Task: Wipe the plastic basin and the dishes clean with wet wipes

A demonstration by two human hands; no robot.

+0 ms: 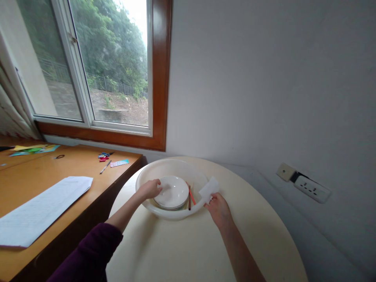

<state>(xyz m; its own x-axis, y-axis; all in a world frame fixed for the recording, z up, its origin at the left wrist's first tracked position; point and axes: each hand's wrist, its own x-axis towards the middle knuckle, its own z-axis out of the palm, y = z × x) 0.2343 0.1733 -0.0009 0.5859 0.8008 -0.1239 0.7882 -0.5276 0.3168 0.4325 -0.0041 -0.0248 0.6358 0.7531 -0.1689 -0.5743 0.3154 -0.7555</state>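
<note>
A translucent white basin (167, 214) sits on the round table. Inside it rests a small stack of white plates (173, 191), with thin red and orange sticks (191, 196) lying to their right. My left hand (149, 189) reaches over the basin's left side, its fingers closed at the left rim of the top plate. Over the basin's right rim, my right hand (219, 209) pinches a white sheet that looks like tissue or a wipe (209, 188). Part of that sheet is hidden by my fingers.
The cream round table (176, 250) meets the wall behind. On the wooden desk (111, 182) at left lie papers (44, 207), a pen (105, 167), a pink and blue card (119, 163) and small red and blue items (104, 157). A socket strip (311, 188) is on the right wall.
</note>
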